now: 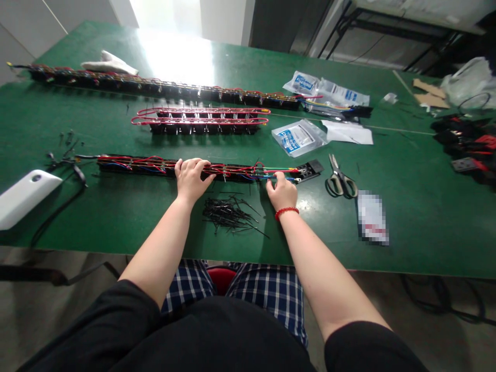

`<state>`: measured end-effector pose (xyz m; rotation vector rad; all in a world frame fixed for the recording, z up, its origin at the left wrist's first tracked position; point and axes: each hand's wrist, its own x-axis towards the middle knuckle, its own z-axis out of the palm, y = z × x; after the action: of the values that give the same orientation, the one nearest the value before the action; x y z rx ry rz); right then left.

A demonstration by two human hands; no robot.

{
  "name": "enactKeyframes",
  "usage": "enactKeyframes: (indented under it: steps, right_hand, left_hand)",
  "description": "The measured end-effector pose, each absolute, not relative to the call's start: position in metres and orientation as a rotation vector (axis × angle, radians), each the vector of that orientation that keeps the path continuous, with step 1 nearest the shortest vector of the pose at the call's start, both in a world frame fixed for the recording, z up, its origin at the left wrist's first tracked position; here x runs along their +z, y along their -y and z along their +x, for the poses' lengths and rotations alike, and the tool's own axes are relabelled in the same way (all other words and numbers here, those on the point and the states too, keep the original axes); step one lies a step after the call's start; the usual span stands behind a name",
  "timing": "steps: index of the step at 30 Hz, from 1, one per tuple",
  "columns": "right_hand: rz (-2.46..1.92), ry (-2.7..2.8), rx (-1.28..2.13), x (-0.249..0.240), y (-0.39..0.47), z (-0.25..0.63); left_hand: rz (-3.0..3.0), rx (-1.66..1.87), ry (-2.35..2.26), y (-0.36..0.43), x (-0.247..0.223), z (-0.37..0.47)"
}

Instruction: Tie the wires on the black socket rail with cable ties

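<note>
A long black strip with red, blue and other wires along its top (135,165) lies across the green table (127,217). My left hand (191,178) grips the strip near its middle, fingers over the far side and thumb on the near side. At the right end, my right hand (282,191) is closed on the loose wires (277,170), with its fingertips bent around them. Those wires reach toward a flat black end piece (310,170). Between my forearms lies a pile of thin black cable ties (228,213), touched by neither hand.
Scissors (340,178) and a small blurred packet (372,217) lie to the right. Behind are a red-wired black block (205,124), a longer wired strip (174,89) and plastic bags (298,137). A white device (27,199) lies at left, beside a dark cable (58,212).
</note>
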<state>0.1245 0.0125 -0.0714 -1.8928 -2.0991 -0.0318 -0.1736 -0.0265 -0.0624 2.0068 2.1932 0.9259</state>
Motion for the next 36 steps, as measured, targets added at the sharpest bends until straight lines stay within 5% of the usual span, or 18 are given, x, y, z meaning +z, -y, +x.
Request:
enactKeyframes:
  steps: [13, 36]
  right_hand:
    - [-1.86, 2.077, -0.188, -0.0757, -0.0118, 0.1258]
    - [-1.788, 1.912, 0.094, -0.0705, -0.0105, 0.1264]
  left_hand:
    - [2.028, 0.927, -2.2, 0.0262, -0.0632, -0.1748]
    - [2.008, 0.916, -2.181, 0.0267, -0.0618, -0.1752]
